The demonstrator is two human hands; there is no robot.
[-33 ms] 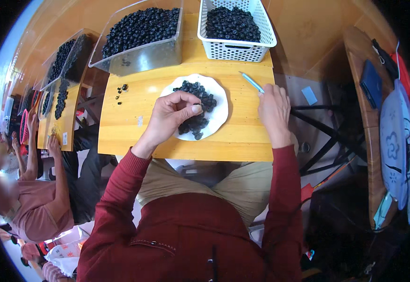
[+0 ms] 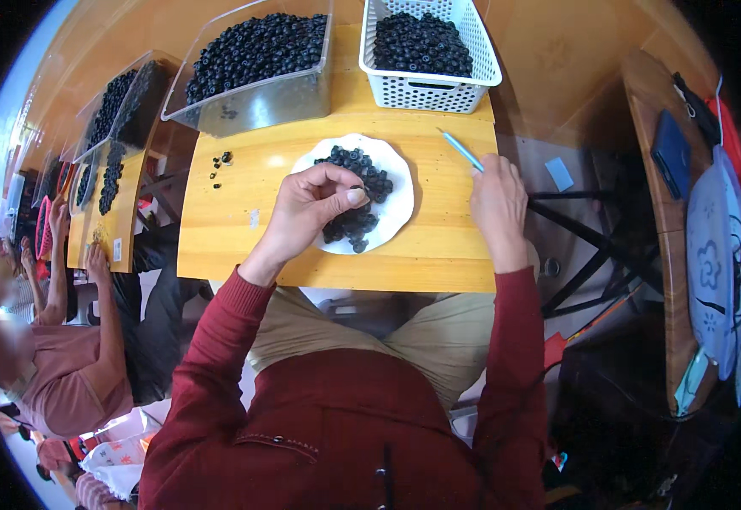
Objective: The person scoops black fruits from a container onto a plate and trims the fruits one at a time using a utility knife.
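Head view, near to far: maroon ribbed-cuff sleeves and khaki trousers, lower half of frame. Person's left hand, centre: thumb and index fingertip pressed together, apparently pinching a small black piece; shape mostly hidden. Right hand, right of centre: fingers curled round the rear of a slim teal pen-like tool, tip toward upper left, clear of the plate. Below the left hand: white scalloped-rim plate with a pile of small black ring-like pieces, on a yellow wooden table. Status: looks mid-job, one piece in fingers, plate pile left to go through. Few loose black bits apart, left of plate. Upper left of centre: clear rectangular plastic tub, heaped with black pieces. Upper centre: white perforated plastic basket, similar contents. Can't tell which, if either, is finished stock. Far left: co-worker at another wooden table.
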